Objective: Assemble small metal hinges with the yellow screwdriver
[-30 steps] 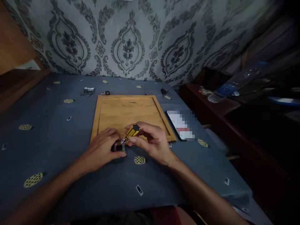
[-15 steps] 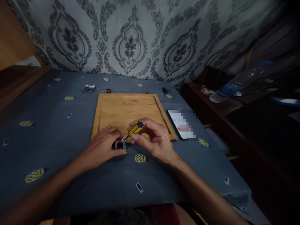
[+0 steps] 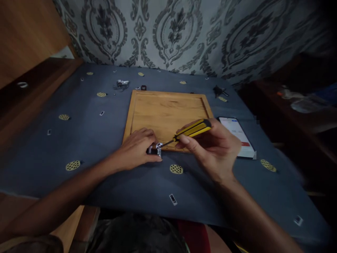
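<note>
My left hand [image 3: 137,147] is closed on a small shiny metal bracket-like piece [image 3: 159,151], thumb below and fingers above. The piece is at the near edge of a framed wooden panel [image 3: 168,114] that lies flat on the table. In my right hand [image 3: 221,151] is a yellow and black screwdriver [image 3: 192,130], pinched by its handle. Its shaft slants down to the left, and the tip is at the metal piece. Whether the tip sits in a screw is too small to tell.
A phone [image 3: 238,137] with a lit screen lies right of the panel. Beyond the panel are metal parts [image 3: 121,84], a small dark square item [image 3: 143,87] and a dark object [image 3: 219,91]. A patterned curtain [image 3: 179,35] hangs behind the blue-grey cloth [image 3: 100,133].
The view has shifted, so the table sits farther right and higher. My right hand has drawn back rightward, tilting the screwdriver flatter and showing more of its handle and shaft. The left hand keeps its hold.
</note>
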Tool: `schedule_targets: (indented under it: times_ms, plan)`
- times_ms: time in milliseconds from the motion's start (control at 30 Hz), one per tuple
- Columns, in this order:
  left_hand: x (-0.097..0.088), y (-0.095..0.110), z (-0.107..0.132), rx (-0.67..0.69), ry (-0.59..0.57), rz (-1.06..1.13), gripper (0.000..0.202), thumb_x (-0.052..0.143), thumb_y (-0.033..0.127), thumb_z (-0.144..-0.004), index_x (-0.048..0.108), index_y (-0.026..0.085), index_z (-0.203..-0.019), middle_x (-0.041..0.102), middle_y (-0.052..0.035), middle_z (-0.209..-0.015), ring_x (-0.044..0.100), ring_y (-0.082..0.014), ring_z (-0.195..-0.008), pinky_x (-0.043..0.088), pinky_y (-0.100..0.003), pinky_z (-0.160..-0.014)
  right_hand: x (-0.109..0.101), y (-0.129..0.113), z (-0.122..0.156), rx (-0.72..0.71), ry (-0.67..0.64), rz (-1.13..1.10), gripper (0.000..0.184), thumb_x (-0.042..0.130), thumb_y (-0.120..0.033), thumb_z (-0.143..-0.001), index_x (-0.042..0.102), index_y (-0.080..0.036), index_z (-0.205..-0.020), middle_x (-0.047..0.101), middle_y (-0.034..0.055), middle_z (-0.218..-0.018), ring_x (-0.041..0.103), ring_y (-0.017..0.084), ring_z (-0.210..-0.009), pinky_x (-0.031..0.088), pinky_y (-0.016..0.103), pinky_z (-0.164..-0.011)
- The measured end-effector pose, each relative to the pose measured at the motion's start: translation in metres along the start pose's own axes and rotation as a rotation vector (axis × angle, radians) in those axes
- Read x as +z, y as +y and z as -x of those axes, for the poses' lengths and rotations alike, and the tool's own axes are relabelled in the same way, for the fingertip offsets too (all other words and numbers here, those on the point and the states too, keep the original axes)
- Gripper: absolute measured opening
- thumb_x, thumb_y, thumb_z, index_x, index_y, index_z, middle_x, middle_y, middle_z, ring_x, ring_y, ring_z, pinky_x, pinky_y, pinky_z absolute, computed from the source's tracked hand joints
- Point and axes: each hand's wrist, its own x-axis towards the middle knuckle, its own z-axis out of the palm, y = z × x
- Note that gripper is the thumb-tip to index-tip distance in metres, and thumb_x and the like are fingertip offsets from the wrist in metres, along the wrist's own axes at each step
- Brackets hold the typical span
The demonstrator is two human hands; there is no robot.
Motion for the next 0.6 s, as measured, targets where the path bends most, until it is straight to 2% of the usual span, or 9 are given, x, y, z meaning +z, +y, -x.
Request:
schedule_targets:
  times_ms: [133, 333, 600]
  plan:
    - [-0.0017, 0.0013, -0.0002, -0.008, -0.009, 0.002, 0.033, 0.083, 0.041, -0.083, 0.068, 0.017, -0.099, 0.066, -0.0066, -0.106, 0.060, -0.0281, -0.108, 0.047, -0.039, -0.090, 0.0001, -0.0004, -0.0010, 0.019, 0.027, -0.014, 0.027, 0.090, -0.034, -0.076, 0.065, -0.024, -0.075, 0.063, -0.0034, -0.074, 0.066, 0.012, -0.056, 0.060, 0.027, -0.052]
    - [-0.0004, -0.0003, 0.0003, 0.010, 0.005, -0.009, 0.031, 0.083, 0.042, -0.084, 0.068, 0.018, -0.097, 0.065, -0.0049, -0.101, 0.060, -0.0262, -0.103, 0.047, -0.036, -0.087, 0.0024, 0.0017, -0.0018, 0.024, 0.009, 0.008, 0.022, 0.088, -0.034, -0.079, 0.068, -0.024, -0.081, 0.066, -0.0032, -0.076, 0.068, 0.013, -0.057, 0.060, 0.026, -0.055]
    - [-0.0008, -0.0002, -0.0003, 0.002, -0.010, -0.009, 0.033, 0.083, 0.043, -0.084, 0.068, 0.017, -0.099, 0.065, -0.0059, -0.104, 0.060, -0.0266, -0.103, 0.047, -0.037, -0.087, 0.0043, 0.0040, -0.0014, 0.019, 0.011, 0.047, 0.028, 0.088, -0.042, -0.078, 0.066, -0.025, -0.081, 0.068, -0.0038, -0.076, 0.070, 0.012, -0.057, 0.059, 0.025, -0.055]
